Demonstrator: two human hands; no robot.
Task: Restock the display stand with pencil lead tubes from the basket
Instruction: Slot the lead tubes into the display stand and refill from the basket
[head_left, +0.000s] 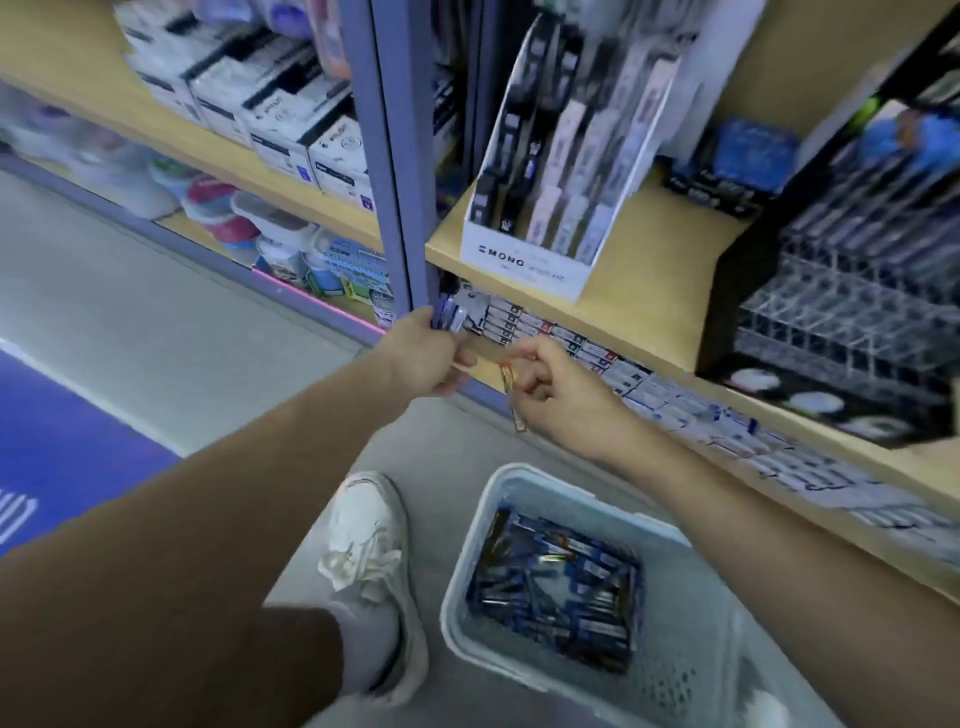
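Looking down through the head camera, I see both bare hands raised in front of the lower shelf, near each other but not touching. My left hand (431, 356) has its fingers curled round a small bunch of blue lead tubes (451, 317), held up beside the grey shelf post (400, 182). My right hand (558, 387) pinches a single orange-labelled tube (506, 379) between thumb and fingertips; it hangs nearly upright, its lower end pointing at the floor.

Below the hands, the pale plastic basket (467, 545) sits on the floor just in front of the shelving, with a heap of loose tubes (561, 587), mostly blue, lying across its bottom. A white shoe (371, 545) stands just beside the basket's left edge.

On the wooden shelf (649, 291) above the hands stands a white MONO carton (519, 260) holding upright packs. Well to its right is the black display stand (857, 322) with tiers of clear compartments; motion blur keeps me from telling what each compartment holds. The shelf under it carries a long row of small white boxes (597, 358), running right behind my right hand. A blue mat (67, 457) covers the floor at far left.
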